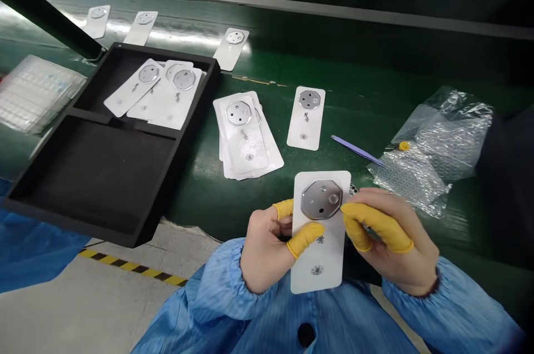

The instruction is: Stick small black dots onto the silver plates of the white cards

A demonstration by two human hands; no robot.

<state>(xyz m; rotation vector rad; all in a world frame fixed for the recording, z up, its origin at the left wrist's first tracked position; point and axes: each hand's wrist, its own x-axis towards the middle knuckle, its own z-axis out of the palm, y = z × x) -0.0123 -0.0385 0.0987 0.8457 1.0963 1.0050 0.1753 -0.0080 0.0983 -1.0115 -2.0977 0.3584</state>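
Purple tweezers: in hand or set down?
Set down: the purple tweezers lie on the green bench, one end at the bubble wrap, apart from left hand and right hand.

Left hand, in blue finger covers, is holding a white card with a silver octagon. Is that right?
Not quite: the finger covers are yellow, as the head view shows. The left hand does hold a white card with a silver octagon.

Green bench (pixel 359 115), black tray (pixel 95 170), stacked white cards (pixel 246 143), purple tweezers (pixel 356 150), bubble wrap (pixel 413 176)
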